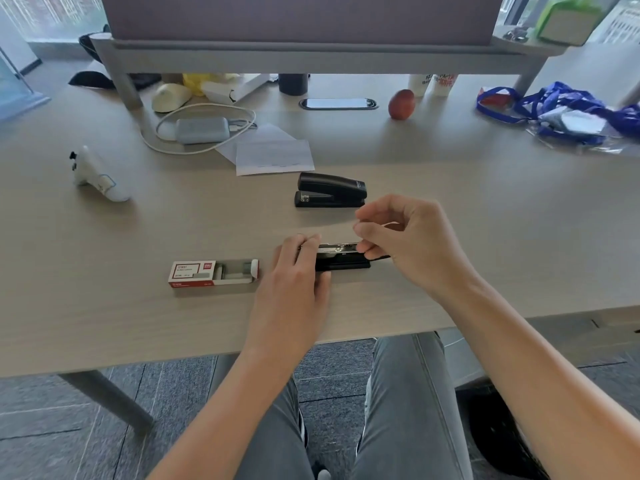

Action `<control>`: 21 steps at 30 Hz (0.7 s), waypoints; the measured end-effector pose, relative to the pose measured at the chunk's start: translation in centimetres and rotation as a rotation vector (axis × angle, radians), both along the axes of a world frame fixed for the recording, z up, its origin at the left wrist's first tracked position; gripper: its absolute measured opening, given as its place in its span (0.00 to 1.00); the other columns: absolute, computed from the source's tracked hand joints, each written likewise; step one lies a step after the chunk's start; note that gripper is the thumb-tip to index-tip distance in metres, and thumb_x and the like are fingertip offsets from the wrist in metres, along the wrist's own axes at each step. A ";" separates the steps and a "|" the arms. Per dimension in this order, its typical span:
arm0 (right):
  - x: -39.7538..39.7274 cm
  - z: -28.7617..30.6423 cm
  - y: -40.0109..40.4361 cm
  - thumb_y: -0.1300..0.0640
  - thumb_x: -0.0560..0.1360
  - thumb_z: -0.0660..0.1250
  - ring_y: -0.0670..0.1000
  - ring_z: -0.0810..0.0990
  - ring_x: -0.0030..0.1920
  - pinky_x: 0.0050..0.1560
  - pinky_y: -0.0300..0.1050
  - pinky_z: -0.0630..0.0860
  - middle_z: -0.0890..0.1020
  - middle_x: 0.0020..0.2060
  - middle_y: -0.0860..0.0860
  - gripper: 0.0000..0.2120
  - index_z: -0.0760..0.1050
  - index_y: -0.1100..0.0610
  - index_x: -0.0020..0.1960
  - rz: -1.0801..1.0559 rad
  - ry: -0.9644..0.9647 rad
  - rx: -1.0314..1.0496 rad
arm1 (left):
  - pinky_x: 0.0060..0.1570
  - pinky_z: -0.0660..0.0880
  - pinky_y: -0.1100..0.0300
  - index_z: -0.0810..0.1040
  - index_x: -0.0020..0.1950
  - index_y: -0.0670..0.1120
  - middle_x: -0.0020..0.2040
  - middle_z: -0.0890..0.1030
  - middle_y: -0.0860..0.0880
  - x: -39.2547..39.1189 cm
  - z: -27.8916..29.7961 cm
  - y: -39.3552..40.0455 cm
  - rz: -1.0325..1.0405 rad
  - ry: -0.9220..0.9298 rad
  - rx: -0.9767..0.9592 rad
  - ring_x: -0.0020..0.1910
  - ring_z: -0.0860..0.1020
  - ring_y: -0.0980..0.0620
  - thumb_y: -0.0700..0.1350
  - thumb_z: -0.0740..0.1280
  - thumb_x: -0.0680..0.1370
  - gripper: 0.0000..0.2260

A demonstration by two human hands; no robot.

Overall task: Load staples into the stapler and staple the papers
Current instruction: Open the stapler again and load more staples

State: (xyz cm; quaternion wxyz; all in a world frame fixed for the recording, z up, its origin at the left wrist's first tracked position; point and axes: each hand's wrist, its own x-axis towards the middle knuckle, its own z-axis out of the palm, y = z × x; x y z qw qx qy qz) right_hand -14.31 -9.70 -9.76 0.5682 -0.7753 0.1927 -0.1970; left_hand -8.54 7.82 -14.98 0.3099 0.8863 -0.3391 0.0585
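Just below the frame's centre, the left hand (pixel 299 268) grips the opened stapler (pixel 341 258) on the table (pixel 485 237); the right hand (pixel 401 233) seemingly pinches a staple strip above its channel. A tilted strip could jam or scatter. Papers (pixel 273 155) lie farther up.

Office: long shared desk (pixel 104 271) w/ partition screen (pixel 301 15), cable grommet (pixel 338 103), lanyards (pixel 561 105), papers (pixel 273 154), window wall behind.
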 end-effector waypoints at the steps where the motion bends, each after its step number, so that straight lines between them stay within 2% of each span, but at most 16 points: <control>1: 0.0 0.0 0.1 0.64 0.76 0.74 0.55 0.88 0.37 0.42 0.51 0.86 0.88 0.42 0.55 0.07 0.83 0.57 0.53 0.008 -0.002 -0.040 | 0.61 0.73 0.53 0.69 0.72 0.46 0.67 0.71 0.52 0.0 0.0 0.0 0.003 -0.001 -0.005 0.66 0.70 0.50 0.45 0.66 0.79 0.22; 4: 0.0 0.1 0.0 0.63 0.78 0.72 0.50 0.88 0.36 0.42 0.48 0.86 0.88 0.44 0.51 0.09 0.83 0.56 0.58 0.018 0.018 -0.194 | 0.61 0.72 0.55 0.68 0.73 0.47 0.69 0.70 0.52 0.1 0.0 -0.1 0.013 -0.001 -0.008 0.67 0.69 0.51 0.44 0.65 0.80 0.22; 7: 0.2 0.0 -0.6 0.62 0.79 0.71 0.46 0.87 0.36 0.44 0.48 0.85 0.87 0.44 0.48 0.08 0.84 0.53 0.55 0.027 0.061 -0.356 | 0.64 0.70 0.53 0.66 0.75 0.46 0.73 0.68 0.51 0.3 -0.1 -0.3 0.001 -0.001 0.002 0.70 0.68 0.50 0.44 0.64 0.80 0.23; 10: 0.0 0.3 -0.9 0.59 0.78 0.72 0.40 0.83 0.37 0.44 0.37 0.78 0.84 0.42 0.42 0.08 0.85 0.48 0.53 0.053 0.076 -0.558 | 0.65 0.70 0.51 0.64 0.76 0.47 0.76 0.64 0.50 0.4 -0.2 -0.3 0.000 0.015 0.023 0.73 0.65 0.49 0.45 0.63 0.81 0.24; 12: -0.2 0.5 -1.0 0.58 0.77 0.73 0.40 0.80 0.40 0.43 0.34 0.74 0.82 0.44 0.42 0.08 0.85 0.47 0.53 0.094 0.075 -0.671 | 0.66 0.69 0.50 0.63 0.77 0.48 0.77 0.62 0.50 0.2 -0.2 -0.2 0.010 0.025 0.031 0.74 0.63 0.48 0.46 0.63 0.81 0.24; 17: -0.6 0.3 -1.0 0.58 0.75 0.75 0.47 0.81 0.46 0.54 0.50 0.77 0.82 0.45 0.41 0.10 0.84 0.49 0.55 0.130 0.071 -0.819 | 0.70 0.65 0.51 0.61 0.78 0.45 0.76 0.63 0.45 0.1 -0.2 -0.2 0.063 0.049 0.027 0.75 0.61 0.46 0.47 0.63 0.82 0.25; 21: -1.0 -0.1 -1.2 0.58 0.75 0.74 0.47 0.83 0.46 0.55 0.50 0.79 0.85 0.45 0.43 0.09 0.86 0.51 0.54 0.143 0.074 -0.829 | 0.70 0.65 0.53 0.63 0.77 0.41 0.72 0.69 0.43 0.1 -0.1 -0.2 0.106 0.071 -0.008 0.72 0.67 0.46 0.47 0.64 0.81 0.26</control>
